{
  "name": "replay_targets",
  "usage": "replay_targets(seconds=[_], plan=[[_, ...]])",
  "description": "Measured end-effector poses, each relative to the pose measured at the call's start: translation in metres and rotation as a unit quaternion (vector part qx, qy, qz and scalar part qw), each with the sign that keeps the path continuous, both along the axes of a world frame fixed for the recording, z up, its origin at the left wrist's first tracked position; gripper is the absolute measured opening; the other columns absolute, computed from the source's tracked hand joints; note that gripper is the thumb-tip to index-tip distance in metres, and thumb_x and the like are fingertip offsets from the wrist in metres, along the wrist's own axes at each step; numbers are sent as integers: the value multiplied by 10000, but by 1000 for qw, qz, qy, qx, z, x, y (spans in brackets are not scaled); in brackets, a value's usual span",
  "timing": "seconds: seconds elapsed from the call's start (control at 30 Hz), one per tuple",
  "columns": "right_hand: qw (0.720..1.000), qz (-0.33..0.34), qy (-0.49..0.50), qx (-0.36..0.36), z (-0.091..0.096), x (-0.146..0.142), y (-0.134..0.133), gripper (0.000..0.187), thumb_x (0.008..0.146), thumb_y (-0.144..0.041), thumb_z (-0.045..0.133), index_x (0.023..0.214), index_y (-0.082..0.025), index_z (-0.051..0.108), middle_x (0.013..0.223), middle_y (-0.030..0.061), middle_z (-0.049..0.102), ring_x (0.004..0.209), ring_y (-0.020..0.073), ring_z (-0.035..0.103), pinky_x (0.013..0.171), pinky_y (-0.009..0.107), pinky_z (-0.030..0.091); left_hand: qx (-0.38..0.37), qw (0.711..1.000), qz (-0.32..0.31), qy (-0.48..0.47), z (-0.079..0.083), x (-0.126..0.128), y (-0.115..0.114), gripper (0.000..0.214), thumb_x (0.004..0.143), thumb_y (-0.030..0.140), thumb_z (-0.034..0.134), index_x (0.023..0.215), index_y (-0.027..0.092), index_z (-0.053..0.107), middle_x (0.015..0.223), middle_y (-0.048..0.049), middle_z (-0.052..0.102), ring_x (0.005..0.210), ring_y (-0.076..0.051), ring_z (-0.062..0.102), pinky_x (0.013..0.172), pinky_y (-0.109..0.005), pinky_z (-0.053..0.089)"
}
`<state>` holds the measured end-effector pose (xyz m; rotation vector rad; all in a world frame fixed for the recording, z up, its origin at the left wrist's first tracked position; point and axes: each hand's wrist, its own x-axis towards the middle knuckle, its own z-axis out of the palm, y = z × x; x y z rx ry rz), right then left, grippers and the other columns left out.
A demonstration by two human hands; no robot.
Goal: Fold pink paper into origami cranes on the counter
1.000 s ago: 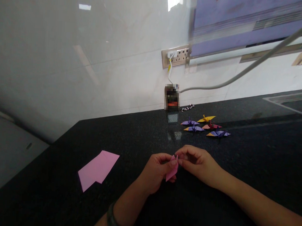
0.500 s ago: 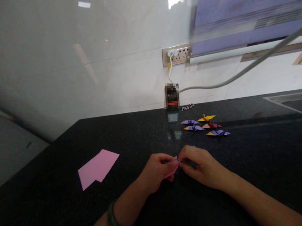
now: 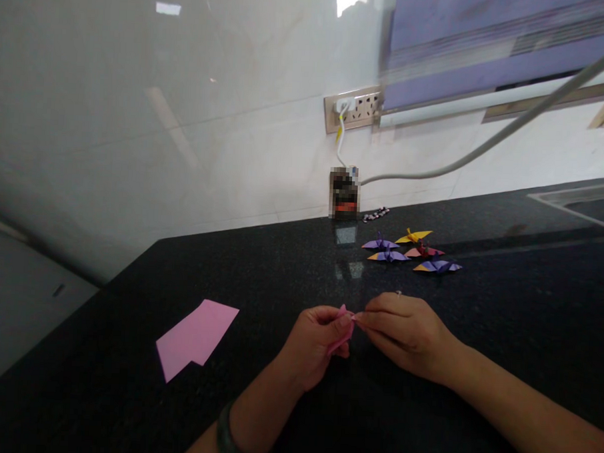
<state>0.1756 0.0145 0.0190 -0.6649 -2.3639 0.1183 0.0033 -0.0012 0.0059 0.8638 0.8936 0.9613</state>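
A small folded piece of pink paper (image 3: 346,332) is pinched between the thumb and fingers of my left hand (image 3: 318,337). From the right, the fingertips of my right hand (image 3: 411,331) are closed on a thin tip of the same paper. Both hands are held above the dark countertop, and parts of the fold are covered by fingers. Flat pink paper sheets (image 3: 199,339) lie to the left of my left hand. Beyond my right hand stand several folded paper cranes, among them a yellow crane (image 3: 412,237) and a purple crane (image 3: 438,266).
The black speckled countertop (image 3: 265,265) meets a pale tiled wall (image 3: 250,151). Against the wall stands a blurred-out dark object (image 3: 343,193), with a beaded strip (image 3: 376,215) beside it. A grey cable (image 3: 465,157) runs off right, below a wall socket (image 3: 352,110).
My right hand's fingers have straightened and pressed together on the paper's tip. The folded pink paper has tilted slightly in my left hand, and a point of it now shows above the thumb.
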Motion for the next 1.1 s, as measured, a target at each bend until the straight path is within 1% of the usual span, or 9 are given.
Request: replay_targets(seconds=[0.17, 0.3, 0.5, 0.67, 0.93, 1.1], plan=[[1000, -2, -25, 13, 2, 0, -1, 171, 801, -164, 443, 857, -160, 604, 752, 66, 587, 661, 140, 534, 569, 255, 406, 3, 999, 34, -11, 4, 3, -1, 177, 634, 243, 665, 709, 92, 613, 513, 18, 489, 431, -44, 408, 429, -180, 332], [1000, 0, -10, 17, 0, -2, -2, 171, 804, -168, 436, 844, -173, 601, 745, 63, 594, 669, 143, 540, 573, 256, 414, 3, 998, 57, -19, 7, 6, -3, 176, 608, 235, 685, 700, 97, 628, 495, 20, 499, 428, -43, 402, 450, -190, 343], [1000, 3, -8, 6, -1, -2, -4, 161, 789, -151, 448, 845, -162, 598, 757, 69, 593, 680, 148, 535, 585, 265, 414, 1, 998, 51, -31, 7, 6, -3, 165, 610, 228, 682, 702, 100, 635, 503, 17, 511, 422, -41, 401, 444, -190, 342], [1000, 10, -12, 3, 1, -2, -5, 162, 792, -145, 443, 824, -165, 601, 747, 63, 586, 665, 141, 529, 572, 258, 404, 13, 999, 50, -17, 6, 5, -3, 172, 608, 245, 683, 686, 100, 633, 486, 21, 495, 421, -44, 391, 432, -187, 320], [1000, 8, -18, -1, 1, -6, -5, 178, 804, -156, 430, 752, -169, 600, 704, 53, 575, 644, 135, 513, 561, 254, 388, 34, 998, 57, 2, 7, 6, -4, 189, 608, 278, 676, 642, 109, 599, 619, -6, 525, 462, -53, 398, 445, -201, 319], [1000, 2, -25, -8, 1, -7, -6, 194, 800, -156, 420, 718, -170, 595, 677, 47, 561, 620, 136, 494, 544, 257, 367, 43, 997, 53, 24, 7, 7, -5, 217, 603, 301, 676, 599, 120, 557, 531, 25, 463, 454, -56, 380, 445, -198, 296]])
